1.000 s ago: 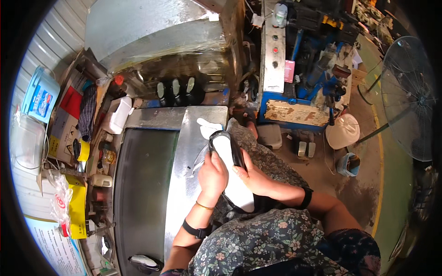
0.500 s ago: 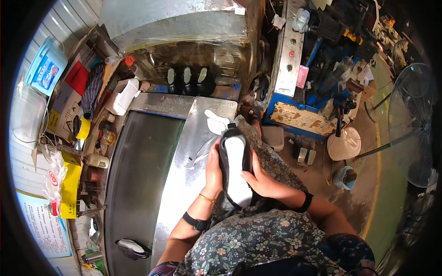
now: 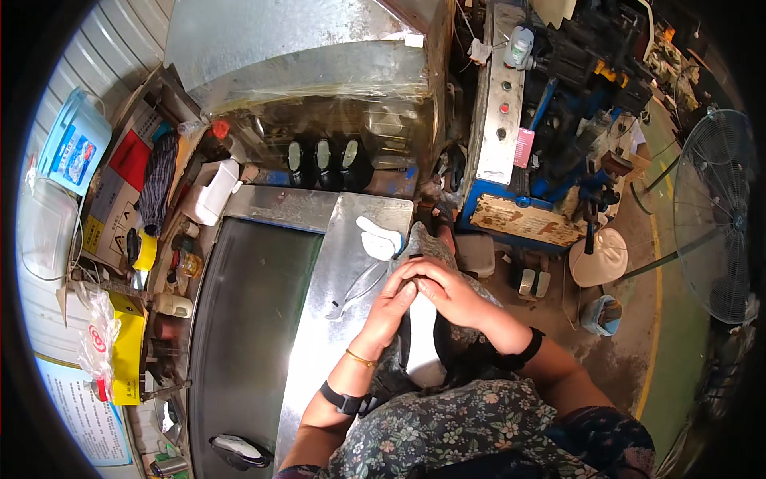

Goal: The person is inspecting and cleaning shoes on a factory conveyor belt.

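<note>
A black shoe (image 3: 425,343) with a long white sole-shaped face turned upward rests on my lap, its length pointing away from me. My left hand (image 3: 388,314) and my right hand (image 3: 459,295) wrap round its far end. Their fingers overlap over that end, and both thumbs press close together on top. The far end of the shoe is hidden under them. Just beyond my left hand, white sole-shaped pieces (image 3: 378,239) lie on the metal table (image 3: 323,307). A thin looped strip (image 3: 355,291) is on the same metal, nearer to me.
Left of the table runs a dark conveyor belt (image 3: 247,319), with another black-and-white shoe (image 3: 240,451) at its near end. Several dark shoes (image 3: 325,164) stand below the machine's hood. A machine with buttons (image 3: 504,108), a white-lidded bucket (image 3: 598,257) and a large fan (image 3: 716,215) are right.
Both hands have slid from the shoe's sides to its far end and closed together over it. The view has shifted slightly, and the shoe sits a little nearer to me.
</note>
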Demonstrator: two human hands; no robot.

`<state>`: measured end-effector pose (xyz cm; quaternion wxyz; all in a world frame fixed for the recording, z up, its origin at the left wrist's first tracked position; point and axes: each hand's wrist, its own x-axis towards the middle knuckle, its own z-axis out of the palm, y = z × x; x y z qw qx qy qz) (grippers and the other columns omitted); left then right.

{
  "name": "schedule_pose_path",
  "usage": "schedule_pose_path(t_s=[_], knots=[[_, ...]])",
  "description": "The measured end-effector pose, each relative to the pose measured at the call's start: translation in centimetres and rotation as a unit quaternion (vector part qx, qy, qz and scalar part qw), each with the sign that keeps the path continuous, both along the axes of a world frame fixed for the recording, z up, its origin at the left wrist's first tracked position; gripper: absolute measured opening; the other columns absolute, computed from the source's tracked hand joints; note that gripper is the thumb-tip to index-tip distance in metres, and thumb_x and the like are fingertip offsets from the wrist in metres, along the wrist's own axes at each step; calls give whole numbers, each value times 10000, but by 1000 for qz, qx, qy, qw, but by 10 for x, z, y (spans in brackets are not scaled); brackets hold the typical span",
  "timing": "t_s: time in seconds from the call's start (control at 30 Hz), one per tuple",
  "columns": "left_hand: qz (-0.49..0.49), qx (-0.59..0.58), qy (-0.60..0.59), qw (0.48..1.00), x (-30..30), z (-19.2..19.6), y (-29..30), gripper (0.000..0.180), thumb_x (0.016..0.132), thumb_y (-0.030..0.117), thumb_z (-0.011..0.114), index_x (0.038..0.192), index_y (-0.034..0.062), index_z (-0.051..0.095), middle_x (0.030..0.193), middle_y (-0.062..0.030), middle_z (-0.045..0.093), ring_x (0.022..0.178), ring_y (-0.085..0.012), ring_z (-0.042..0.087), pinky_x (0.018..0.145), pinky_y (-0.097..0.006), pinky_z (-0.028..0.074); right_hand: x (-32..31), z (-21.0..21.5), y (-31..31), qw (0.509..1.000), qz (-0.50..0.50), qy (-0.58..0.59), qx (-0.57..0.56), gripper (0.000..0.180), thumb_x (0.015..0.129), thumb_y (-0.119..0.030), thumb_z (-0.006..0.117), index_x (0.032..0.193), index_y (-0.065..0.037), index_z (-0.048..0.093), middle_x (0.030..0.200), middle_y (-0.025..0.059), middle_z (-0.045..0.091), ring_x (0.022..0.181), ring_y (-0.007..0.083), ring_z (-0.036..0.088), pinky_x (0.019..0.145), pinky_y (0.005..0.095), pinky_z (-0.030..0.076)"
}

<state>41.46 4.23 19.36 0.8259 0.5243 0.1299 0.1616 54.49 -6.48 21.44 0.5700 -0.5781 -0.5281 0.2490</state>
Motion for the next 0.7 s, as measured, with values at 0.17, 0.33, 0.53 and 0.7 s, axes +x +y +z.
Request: schedule_pose_path(t_s=[0.17, 0.33, 0.53, 0.7], knots=[[13, 37, 12, 999, 8, 0, 3, 462, 956, 208, 604, 1368, 39, 482, 1411, -92, 461, 1333, -195, 383, 1127, -349, 270, 13, -1, 0, 978, 76, 185, -51, 283, 1009, -144, 441, 1245, -37, 555, 1276, 101, 536, 1229, 237, 491, 1056, 333, 358], [60, 140, 37, 988, 6, -13, 0, 372, 961, 177, 577, 1303, 38, 533, 1375, -129, 503, 1341, -215, 386, 1125, -344, 271, -14, -8, -12, 993, -104, -47, -14, 344, 942, -51, 505, 1285, -24, 517, 1323, 172, 503, 1277, 303, 467, 1071, 389, 364], [32, 138, 24, 990, 8, -9, 9, 390, 973, 206, 571, 1311, 20, 514, 1352, -100, 517, 1307, -194, 413, 1115, -348, 284, 2, 4, -15, 998, 46, 40, 9, 489, 879, 8, 539, 1356, -28, 439, 1381, 174, 444, 1333, 327, 394, 1112, 401, 313], [13, 133, 29, 991, 8, 0, 4, 389, 973, 238, 578, 1302, 37, 524, 1353, -96, 491, 1298, -184, 404, 1111, -329, 273, -5, -1, -28, 999, 18, 37, 4, 718, 818, -15, 631, 1458, -32, 307, 1486, 154, 317, 1420, 283, 260, 1163, 382, 207]])
